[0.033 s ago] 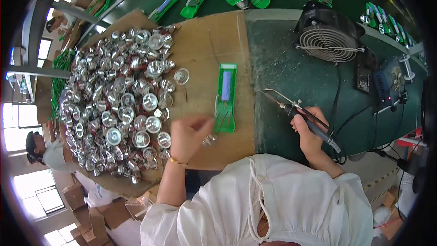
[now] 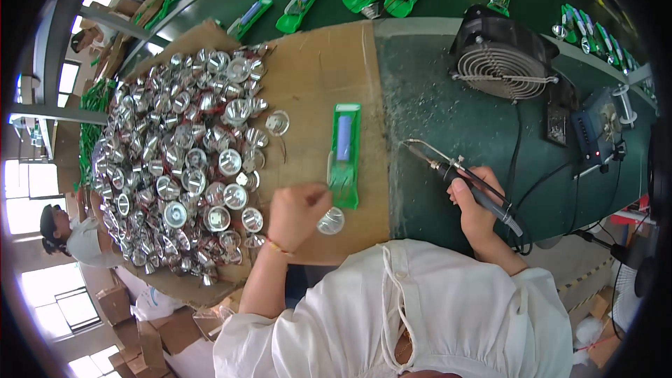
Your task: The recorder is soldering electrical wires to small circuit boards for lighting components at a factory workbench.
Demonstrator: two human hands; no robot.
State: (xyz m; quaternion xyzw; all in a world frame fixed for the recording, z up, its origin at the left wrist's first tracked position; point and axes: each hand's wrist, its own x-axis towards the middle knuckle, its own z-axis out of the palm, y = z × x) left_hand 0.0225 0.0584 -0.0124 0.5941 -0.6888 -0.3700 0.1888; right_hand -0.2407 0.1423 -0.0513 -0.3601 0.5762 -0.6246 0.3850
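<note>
In the middle of the brown board [image 2: 301, 84] lies a green plastic housing [image 2: 346, 192] with a blue cylindrical battery [image 2: 344, 137] in its upper part and thin wires lower down. My left hand [image 2: 297, 215] is closed in a pinch at the housing's lower left; what its fingertips hold, if anything, is too small to make out. Just below them a shiny reflector cup [image 2: 331, 221] rests by the housing's lower end. My right hand [image 2: 477, 203] grips a soldering iron [image 2: 504, 217] with a thin metal guide tube alongside, its tip pointing left toward the board's edge.
A large heap of reflector cups [image 2: 175, 168] covers the left side. A black fan [image 2: 504, 63] with a wire grille stands at the far right, near a blue soldering station [image 2: 595, 129]. Several green housings [image 2: 301, 5] line the back. Black cables [image 2: 518, 161] cross the mat.
The reflector cup beneath my left hand has tipped over to show its round face. My left hand and the green housing have shifted slightly. My right hand stays with the iron.
</note>
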